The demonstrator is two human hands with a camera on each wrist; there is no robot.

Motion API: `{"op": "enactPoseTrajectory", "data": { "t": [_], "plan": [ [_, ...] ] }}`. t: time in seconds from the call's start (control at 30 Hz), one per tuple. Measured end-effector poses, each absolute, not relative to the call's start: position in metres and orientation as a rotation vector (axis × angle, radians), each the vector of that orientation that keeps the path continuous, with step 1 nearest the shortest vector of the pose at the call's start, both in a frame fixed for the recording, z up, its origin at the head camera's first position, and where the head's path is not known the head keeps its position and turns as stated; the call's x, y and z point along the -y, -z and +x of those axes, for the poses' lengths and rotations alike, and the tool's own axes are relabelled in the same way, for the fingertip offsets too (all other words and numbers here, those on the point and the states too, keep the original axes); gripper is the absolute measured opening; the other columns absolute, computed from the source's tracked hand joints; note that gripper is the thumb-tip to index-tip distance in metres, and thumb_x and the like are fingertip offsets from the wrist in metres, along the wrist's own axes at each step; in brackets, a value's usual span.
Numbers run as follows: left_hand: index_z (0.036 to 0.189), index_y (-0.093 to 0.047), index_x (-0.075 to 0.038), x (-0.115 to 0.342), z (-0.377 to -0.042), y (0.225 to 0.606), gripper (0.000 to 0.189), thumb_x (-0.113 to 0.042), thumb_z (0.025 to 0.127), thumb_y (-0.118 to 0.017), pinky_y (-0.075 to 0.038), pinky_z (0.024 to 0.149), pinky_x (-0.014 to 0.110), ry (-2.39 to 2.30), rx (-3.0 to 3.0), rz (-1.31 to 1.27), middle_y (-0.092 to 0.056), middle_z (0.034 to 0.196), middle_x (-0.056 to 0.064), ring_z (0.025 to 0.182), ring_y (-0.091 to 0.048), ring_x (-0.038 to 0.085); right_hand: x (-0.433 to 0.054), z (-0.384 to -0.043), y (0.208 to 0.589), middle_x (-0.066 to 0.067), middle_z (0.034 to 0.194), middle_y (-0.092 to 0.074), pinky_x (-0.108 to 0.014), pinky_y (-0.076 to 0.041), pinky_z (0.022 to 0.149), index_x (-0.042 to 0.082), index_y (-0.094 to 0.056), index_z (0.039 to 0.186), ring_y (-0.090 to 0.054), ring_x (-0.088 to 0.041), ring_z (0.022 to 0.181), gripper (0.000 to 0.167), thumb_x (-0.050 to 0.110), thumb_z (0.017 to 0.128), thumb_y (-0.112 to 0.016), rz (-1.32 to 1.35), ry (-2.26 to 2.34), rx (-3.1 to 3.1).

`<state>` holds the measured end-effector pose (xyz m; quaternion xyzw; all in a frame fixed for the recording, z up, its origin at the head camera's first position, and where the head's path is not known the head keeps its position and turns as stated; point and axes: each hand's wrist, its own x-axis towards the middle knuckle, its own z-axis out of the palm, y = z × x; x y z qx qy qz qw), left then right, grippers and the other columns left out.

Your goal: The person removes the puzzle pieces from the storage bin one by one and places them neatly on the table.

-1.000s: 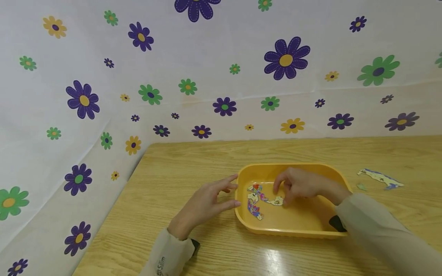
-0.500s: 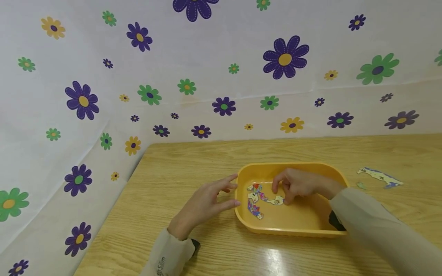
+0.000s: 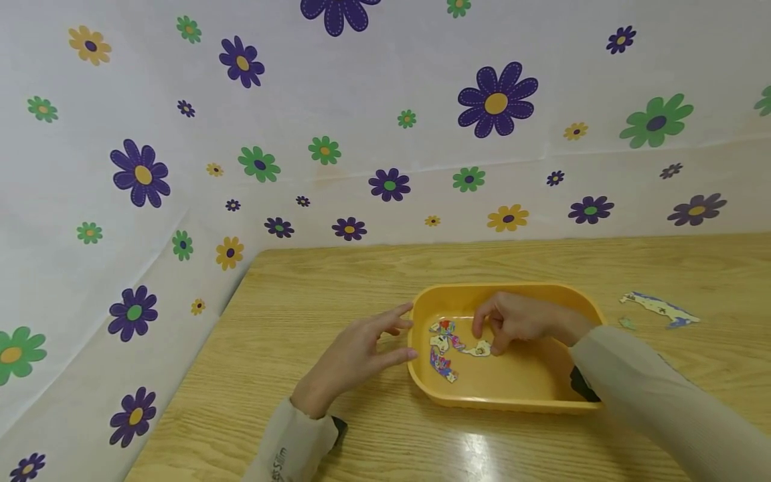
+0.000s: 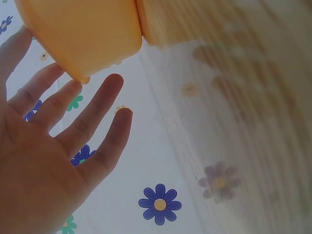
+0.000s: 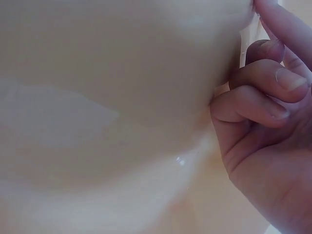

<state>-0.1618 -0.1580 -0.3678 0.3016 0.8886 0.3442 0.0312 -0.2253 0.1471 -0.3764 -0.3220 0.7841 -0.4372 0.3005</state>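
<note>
A yellow tray point(image 3: 506, 405) stands on the wooden table. Inside, at its left end, lie several flat, irregular cut-out pieces, cream or brightly patterned. My right hand point(image 3: 524, 318) reaches into the tray from the right, its thumb tip right at the edge of a cream piece point(image 3: 478, 349) and its index finger pointing down beyond it. The right wrist view shows the other fingers point(image 5: 263, 80) bent toward the palm. A red-and-blue piece point(image 3: 442, 365) lies nearer the left wall. My left hand point(image 3: 355, 355), fingers spread, rests its fingertips at the tray's left rim.
Right of the tray, a long cream-and-blue piece point(image 3: 662, 309) and a small green piece point(image 3: 627, 323) lie on the table point(image 3: 313, 288). Behind and to the left stands a white flower-patterned sheet point(image 3: 355, 87).
My right forearm has shifted slightly left, while the fingers stay by the cream piece. The left hand and the pieces keep their places, and the view shifts slightly.
</note>
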Motion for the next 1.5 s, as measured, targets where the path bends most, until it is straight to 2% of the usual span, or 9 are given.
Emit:
{"op": "enactPoseTrajectory", "data": {
  "t": [0.3,0.5,0.97,1.2,1.5],
  "plan": [
    [0.151,-0.047,-0.007,0.1579,-0.1628,0.3689,0.066,-0.029,0.095,-0.074,-0.055,0.088,0.044,-1.065,-2.748,0.939,-0.070,0.128,0.002,0.111,-0.066,0.023,-0.1458,-0.2251,0.3765,0.005,0.062,-0.053,-0.020,-0.033,0.052,-0.007,-0.070,0.090,-0.043,-0.007,0.055,0.017,-0.010,0.075,-0.077,-0.900,1.160,-2.099],
    [0.152,-0.047,-0.008,0.1581,-0.1634,0.3685,0.067,-0.030,0.095,-0.074,-0.055,0.089,0.044,-1.061,-2.750,0.928,-0.069,0.128,0.001,0.111,-0.066,0.022,-0.1444,-0.2249,0.3749,0.005,0.062,-0.052,-0.020,-0.034,0.053,-0.004,-0.072,0.093,-0.044,-0.007,0.056,0.022,-0.006,0.073,-0.080,-0.932,1.111,-2.122],
    [0.152,-0.047,-0.008,0.1595,-0.1632,0.3677,0.067,-0.029,0.095,-0.075,-0.055,0.088,0.043,-1.084,-2.737,0.907,-0.069,0.129,0.003,0.111,-0.065,0.023,-0.1404,-0.2259,0.3783,0.007,0.060,-0.051,-0.020,-0.034,0.052,-0.002,-0.074,0.090,-0.043,-0.006,0.055,0.019,-0.007,0.072,-0.079,-0.961,1.113,-2.132],
    [0.152,-0.046,-0.007,0.1585,-0.1623,0.3684,0.067,-0.029,0.095,-0.074,-0.055,0.088,0.043,-1.079,-2.723,0.910,-0.069,0.129,0.003,0.112,-0.065,0.024,-0.1390,-0.2227,0.3795,0.007,0.064,-0.053,-0.021,-0.036,0.053,0.002,-0.072,0.085,-0.045,-0.007,0.058,0.014,-0.002,0.073,-0.079,-0.969,1.063,-2.192],
    [0.150,-0.049,-0.008,0.1583,-0.1625,0.3688,0.064,-0.029,0.095,-0.074,-0.055,0.091,0.044,-1.088,-2.715,0.908,-0.069,0.129,0.002,0.112,-0.065,0.023,-0.1374,-0.2207,0.3787,0.009,0.067,-0.051,-0.021,-0.038,0.056,0.006,-0.066,0.081,-0.047,-0.007,0.061,0.022,0.000,0.068,-0.082,-1.023,1.013,-2.185]
  ]
}}
